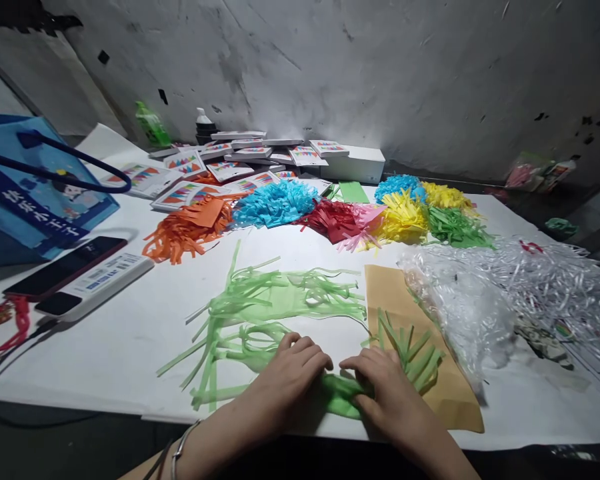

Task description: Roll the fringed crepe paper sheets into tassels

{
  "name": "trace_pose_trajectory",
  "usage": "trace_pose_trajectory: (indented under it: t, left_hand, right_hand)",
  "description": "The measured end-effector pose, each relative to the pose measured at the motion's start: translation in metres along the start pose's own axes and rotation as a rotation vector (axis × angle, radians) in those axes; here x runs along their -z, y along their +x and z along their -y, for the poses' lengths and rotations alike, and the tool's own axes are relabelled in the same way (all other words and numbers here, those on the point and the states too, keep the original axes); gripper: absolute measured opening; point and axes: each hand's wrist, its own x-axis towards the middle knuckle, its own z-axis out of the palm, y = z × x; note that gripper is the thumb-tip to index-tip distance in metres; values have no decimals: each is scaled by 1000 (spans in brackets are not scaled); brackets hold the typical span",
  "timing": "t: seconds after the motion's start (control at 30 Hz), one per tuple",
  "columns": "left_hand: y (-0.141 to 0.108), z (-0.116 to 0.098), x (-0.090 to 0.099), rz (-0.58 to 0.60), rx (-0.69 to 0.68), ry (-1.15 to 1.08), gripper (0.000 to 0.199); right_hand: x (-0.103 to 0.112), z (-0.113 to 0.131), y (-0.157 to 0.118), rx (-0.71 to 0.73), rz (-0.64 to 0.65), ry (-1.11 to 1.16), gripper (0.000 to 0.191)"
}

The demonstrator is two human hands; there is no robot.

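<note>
My left hand [293, 373] and right hand [385, 390] are pressing side by side on a rolled bundle of green fringed tissue paper [337, 393] at the near edge of the table [120, 333], fingers curled over it and gripping, which I judge is keeping the roll tight while the loose strips fan out. I am seeing more light green fringe [275, 300] spreading flat just beyond my left knuckles, and a tan paper sheet [395, 293] lying under the right end of the roll. Heaps of orange fringe [187, 233], blue fringe [275, 203], red fringe [333, 220] and yellow fringe [403, 220] are sitting in a row toward the far edge, sorted by colour. Clear shredded film [520, 287] is filling the right side. A phone [65, 267] is lying near the left edge by a blue bag [25, 193]. White paper is covering the table, and a scuffed grey wall [380, 67] is rising behind.
</note>
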Motion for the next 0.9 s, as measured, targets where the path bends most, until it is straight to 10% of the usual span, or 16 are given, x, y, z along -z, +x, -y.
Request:
trace_pose_trajectory:
  t: [0.17,0.5,0.9]
  left_hand:
    - [-4,5,3,14,50,-47,55]
    - [4,0,15,113,128,-129,30]
    - [-11,7,10,-132,-199,146,21]
  right_hand:
    - [-2,-4,-4,-43,-51,14,50]
    - [-1,1,5,-122,-20,-18,24]
    - [-7,-7,-16,342,-328,-175,38]
